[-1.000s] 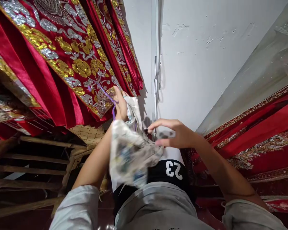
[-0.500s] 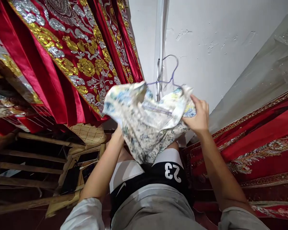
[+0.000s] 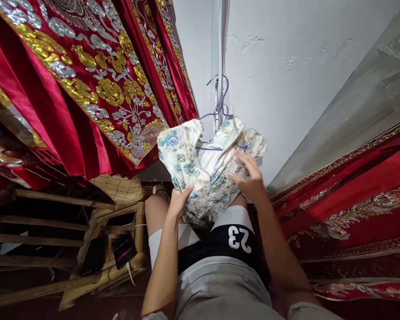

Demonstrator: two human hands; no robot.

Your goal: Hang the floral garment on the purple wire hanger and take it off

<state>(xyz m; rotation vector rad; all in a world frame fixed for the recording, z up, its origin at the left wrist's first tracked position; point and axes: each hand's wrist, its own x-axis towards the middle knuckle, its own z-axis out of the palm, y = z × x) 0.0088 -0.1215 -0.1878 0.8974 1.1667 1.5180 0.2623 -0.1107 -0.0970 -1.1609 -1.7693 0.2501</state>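
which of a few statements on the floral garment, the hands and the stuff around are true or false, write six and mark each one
1. The floral garment is on a purple hanger. True.
2. The left hand holds the garment with its thumb in front. True.
3. The right hand is clenched into a fist. False: it is open, with the fingers apart.
4. The number on the shorts is 77. False: it is 23, upside down in the picture.
5. The white wall has rough marks on it. True.
6. The embroidered cloth at picture left is blue. False: it is red, with gold and silver.
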